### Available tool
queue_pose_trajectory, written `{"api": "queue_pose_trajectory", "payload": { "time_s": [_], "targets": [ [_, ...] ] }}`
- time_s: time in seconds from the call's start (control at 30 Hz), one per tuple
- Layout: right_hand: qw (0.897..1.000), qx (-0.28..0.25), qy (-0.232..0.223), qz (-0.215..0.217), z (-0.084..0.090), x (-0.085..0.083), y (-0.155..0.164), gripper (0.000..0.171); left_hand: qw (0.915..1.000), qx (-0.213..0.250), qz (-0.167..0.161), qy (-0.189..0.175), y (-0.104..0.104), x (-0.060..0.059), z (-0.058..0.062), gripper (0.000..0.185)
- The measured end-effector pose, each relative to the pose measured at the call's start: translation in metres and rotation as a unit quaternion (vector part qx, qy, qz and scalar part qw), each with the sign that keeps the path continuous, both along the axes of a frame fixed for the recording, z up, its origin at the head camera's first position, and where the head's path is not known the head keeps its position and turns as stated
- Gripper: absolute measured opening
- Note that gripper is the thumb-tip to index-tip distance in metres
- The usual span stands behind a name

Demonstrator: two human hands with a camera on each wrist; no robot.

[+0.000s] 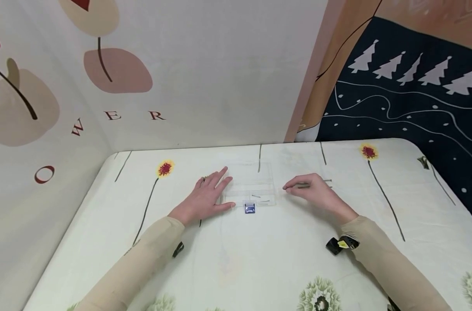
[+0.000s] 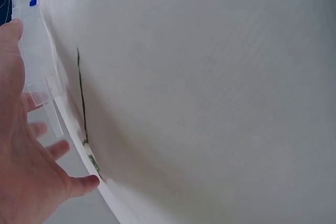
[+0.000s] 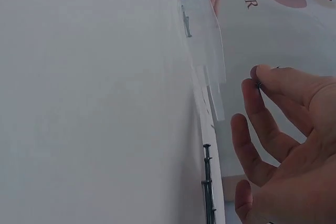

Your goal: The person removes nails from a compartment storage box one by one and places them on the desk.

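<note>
A clear plastic box (image 1: 247, 176) with a blue latch (image 1: 250, 208) at its front lies flat on the table. Two thin nails (image 1: 263, 202) show in its front part. My left hand (image 1: 206, 196) spreads its fingers over the box's left side, thumb near the front edge. Right of the box, my right hand (image 1: 314, 190) pinches a small dark nail (image 3: 258, 85) between thumb and forefinger, mostly hidden by the fingertips. Its other fingers are loosely bent. More dark nails (image 3: 208, 182) lie on the table beneath and beside this hand, partly hidden by it in the head view.
A white cloth (image 1: 236, 263) with printed flowers covers the table. A pale printed curtain (image 1: 220, 77) hangs behind it, and a dark cloth with white trees (image 1: 407, 103) hangs at the right. Wrist straps with small black devices (image 1: 334, 245) sit at the sleeves.
</note>
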State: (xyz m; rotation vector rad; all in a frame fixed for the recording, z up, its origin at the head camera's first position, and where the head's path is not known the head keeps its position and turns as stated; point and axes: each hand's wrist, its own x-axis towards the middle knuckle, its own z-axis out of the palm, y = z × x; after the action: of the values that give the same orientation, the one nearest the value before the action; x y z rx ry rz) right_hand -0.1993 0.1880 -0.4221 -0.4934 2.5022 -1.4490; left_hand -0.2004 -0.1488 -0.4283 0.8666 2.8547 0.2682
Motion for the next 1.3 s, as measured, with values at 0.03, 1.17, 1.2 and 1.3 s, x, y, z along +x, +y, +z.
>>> {"api": "queue_pose_trajectory", "payload": {
  "time_s": [0.03,1.17,1.2,1.3],
  "targets": [
    [1.0,0.001,0.0,0.0,0.0,0.0,0.001,0.015,1.0,-0.001,-0.002,-0.002,0.0,0.0,0.0,0.08],
    [0.995,0.088,0.015,-0.053,0.014,0.012,0.067,0.019,0.9998,0.001,-0.001,-0.02,0.001,-0.001,-0.001,0.082],
    [0.994,0.093,0.018,-0.052,0.014,0.012,0.069,0.018,0.9998,0.001,-0.001,-0.018,0.0,-0.001,-0.001,0.082],
    [0.994,0.098,0.021,-0.048,0.012,0.013,0.074,0.016,0.9999,0.0,-0.001,-0.016,0.0,-0.001,-0.001,0.082]
  ]
}}
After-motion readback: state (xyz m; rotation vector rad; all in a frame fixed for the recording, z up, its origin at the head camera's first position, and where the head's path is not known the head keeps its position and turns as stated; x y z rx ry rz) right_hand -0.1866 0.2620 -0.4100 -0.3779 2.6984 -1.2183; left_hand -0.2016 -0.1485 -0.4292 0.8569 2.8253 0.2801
